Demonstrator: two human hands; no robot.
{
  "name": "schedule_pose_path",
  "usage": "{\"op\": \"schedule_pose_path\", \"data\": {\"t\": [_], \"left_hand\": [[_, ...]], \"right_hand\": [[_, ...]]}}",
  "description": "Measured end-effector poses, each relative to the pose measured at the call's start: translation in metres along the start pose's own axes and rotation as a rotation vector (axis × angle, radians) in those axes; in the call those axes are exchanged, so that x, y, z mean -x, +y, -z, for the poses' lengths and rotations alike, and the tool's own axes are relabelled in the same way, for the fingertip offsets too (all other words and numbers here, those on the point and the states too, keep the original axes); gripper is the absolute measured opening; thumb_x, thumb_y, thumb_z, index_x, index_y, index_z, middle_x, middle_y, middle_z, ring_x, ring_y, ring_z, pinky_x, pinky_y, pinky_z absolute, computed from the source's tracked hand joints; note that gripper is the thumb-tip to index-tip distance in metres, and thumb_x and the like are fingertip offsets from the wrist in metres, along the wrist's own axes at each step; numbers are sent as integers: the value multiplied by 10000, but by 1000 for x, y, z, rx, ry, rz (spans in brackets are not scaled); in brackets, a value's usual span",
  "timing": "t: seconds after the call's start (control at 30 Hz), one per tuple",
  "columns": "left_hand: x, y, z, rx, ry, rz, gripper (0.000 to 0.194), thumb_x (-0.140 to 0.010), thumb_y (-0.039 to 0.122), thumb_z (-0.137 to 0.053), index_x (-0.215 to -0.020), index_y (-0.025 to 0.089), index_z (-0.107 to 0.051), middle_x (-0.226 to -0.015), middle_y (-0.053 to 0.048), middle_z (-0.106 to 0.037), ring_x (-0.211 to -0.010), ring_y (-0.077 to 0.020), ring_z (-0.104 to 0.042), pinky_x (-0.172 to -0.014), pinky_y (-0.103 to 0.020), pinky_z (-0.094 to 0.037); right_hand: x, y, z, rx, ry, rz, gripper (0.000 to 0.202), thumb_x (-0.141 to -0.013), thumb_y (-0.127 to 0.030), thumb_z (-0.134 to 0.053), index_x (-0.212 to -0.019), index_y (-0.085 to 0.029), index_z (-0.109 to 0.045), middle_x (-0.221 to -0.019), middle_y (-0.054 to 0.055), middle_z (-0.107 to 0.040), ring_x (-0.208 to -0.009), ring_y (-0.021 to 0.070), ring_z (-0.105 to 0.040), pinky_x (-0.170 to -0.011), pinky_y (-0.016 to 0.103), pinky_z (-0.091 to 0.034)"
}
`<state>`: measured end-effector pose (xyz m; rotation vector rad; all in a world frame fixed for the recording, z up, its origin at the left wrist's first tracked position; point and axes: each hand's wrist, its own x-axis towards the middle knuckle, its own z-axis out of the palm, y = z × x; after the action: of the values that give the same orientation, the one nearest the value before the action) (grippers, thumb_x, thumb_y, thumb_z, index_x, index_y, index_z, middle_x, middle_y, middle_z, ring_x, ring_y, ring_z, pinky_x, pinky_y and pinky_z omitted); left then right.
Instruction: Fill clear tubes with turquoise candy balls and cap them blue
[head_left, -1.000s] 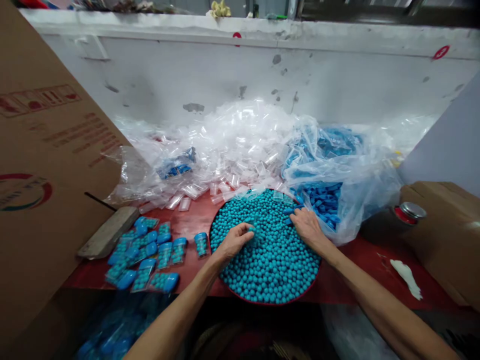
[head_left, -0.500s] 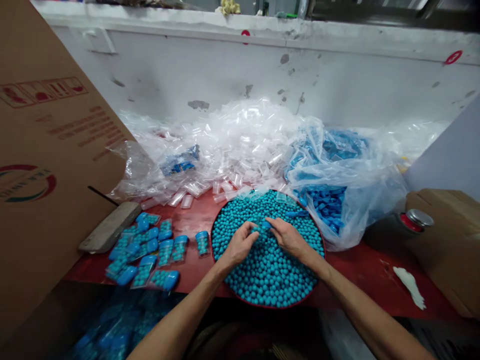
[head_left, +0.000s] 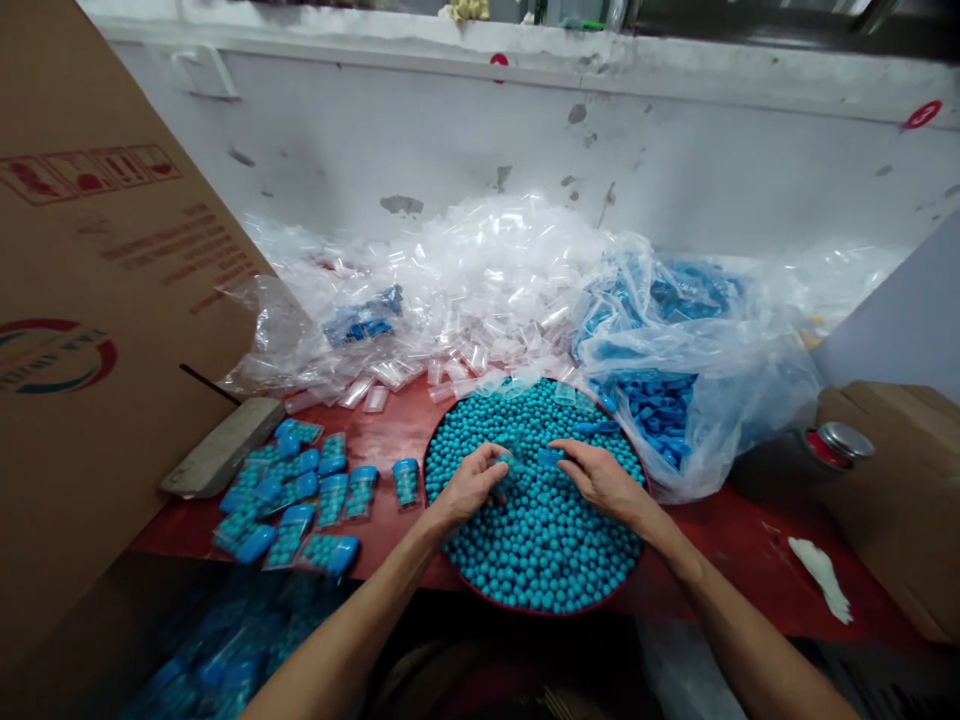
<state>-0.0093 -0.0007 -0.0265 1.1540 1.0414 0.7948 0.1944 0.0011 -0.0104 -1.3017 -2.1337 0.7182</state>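
Nearest to me, both forearms enter from 6 o'clock and meet over the round red-rimmed tray [head_left: 480, 590] heaped with small turquoise beads [head_left: 540, 540].

Left hand [head_left: 469, 487]: resting on the bead heap, grip pinched shut on a small clear plastic vial [head_left: 512, 470], partly sunk among the beads; I cannot tell how full it is.

Right hand [head_left: 604, 480]: also on the heap, at 3 o'clock of the left hand, thumb and forefinger closed on a small blue plastic cap [head_left: 550, 457]. Cap and vial lie close together, near the tray's centre; I cannot tell whether they touch.

At 9 o'clock of the tray, on the red worktop [head_left: 720, 560]: a cluster of filled vials with blue caps [head_left: 300, 495], lying flat; one stands just beside the tray rim. Beyond them at 10 o'clock, a grey flat block [head_left: 223, 446] against the large brown cardboard box [head_left: 90, 330].

At 3 o'clock, a metal-lidded can [head_left: 836, 445] beside a second cardboard box [head_left: 900, 490]; a white scrap [head_left: 821, 575] lies nearer.

At 1 o'clock, a clear plastic bag of loose blue caps [head_left: 652, 400], touching the tray. At 12 o'clock, a heap of empty clear vials [head_left: 480, 290], spilling to the tray edge. Farthest, the scuffed white wall [head_left: 450, 140].
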Motion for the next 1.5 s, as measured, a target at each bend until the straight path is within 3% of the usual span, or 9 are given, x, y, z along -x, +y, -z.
{"op": "schedule_pose_path", "data": {"t": [0.23,0.4,0.63,0.83,1.0,1.13,1.23,1.37,1.5], "left_hand": [[0,-7,-13,219,-23,-90,349,-741,359,-538,-1025,185,-433,-731,27,-495,-529,-58,-476,-464,-165,-387],[7,-8,-19,226,16,-84,484,-725,344,-559,-1161,203,-402,-814,0,-520,-534,-62,-468,-482,-188,-399],[16,-6,-25,142,50,-71,400,-722,302,-538,-1096,201,-440,-711,27,-508,-449,-53,-450,-411,-175,-353],[17,-1,-28,148,143,-58,363,-723,334,-531,-1049,198,-445,-682,41,-497,-424,-54,-454,-389,-177,-359],[18,6,-18,186,-56,-15,403,-727,361,-544,-1072,208,-402,-724,18,-538,-515,-111,-565,-433,-196,-413],[21,5,-17,95,-65,-56,385,-746,348,-523,-1084,215,-396,-741,17,-544,-441,-72,-508,-367,-163,-347],[25,6,-22,43,-36,-102,467,-766,333,-497,-1197,244,-339,-828,-5,-563,-487,-72,-494,-406,-179,-371],[27,13,-26,-51,47,-240,502,-768,280,-501,-1247,245,-351,-1095,-40,-528,-839,-150,-528,-727,-258,-426],[28,15,-28,-24,33,-278,425,-780,251,-481,-1197,212,-405,-1111,-37,-512,-900,-154,-488,-818,-266,-371]], "right_hand": [[-7,-27,-35,-356,221,-141,229,-805,-282,-455,-936,-183,-614,-683,-9,-600,-606,124,-539,-574,229,-433],[-1,-30,-33,-329,267,-102,217,-789,-246,-472,-907,-192,-647,-812,28,-654,-765,158,-585,-724,271,-444],[6,-22,-32,-321,96,-46,235,-805,-253,-459,-952,-204,-636,-788,14,-664,-694,148,-593,-644,265,-473],[12,-27,-27,-192,61,97,308,-797,-189,-459,-1093,-203,-544,-957,57,-613,-861,164,-562,-784,318,-452],[4,-23,-7,-665,-117,-160,303,-759,-232,-513,-1058,-194,-536,-909,27,-592,-700,127,-587,-651,299,-502],[-6,-21,-13,-943,32,-372,451,-667,-302,-622,-1076,-165,-489,-749,-14,-594,-538,108,-580,-535,281,-510],[-7,-28,-23,-769,156,-370,368,-690,-342,-597,-1001,-152,-543,-638,-17,-597,-495,126,-576,-507,284,-506],[4,-41,-23,-257,190,-32,289,-812,-315,-450,-1043,-184,-565,-921,76,-639,-838,198,-603,-747,344,-492],[17,-50,-21,86,34,145,704,-701,-403,-589,-1282,-125,-306,-1178,170,-482,-1043,286,-499,-802,416,-464]]}}
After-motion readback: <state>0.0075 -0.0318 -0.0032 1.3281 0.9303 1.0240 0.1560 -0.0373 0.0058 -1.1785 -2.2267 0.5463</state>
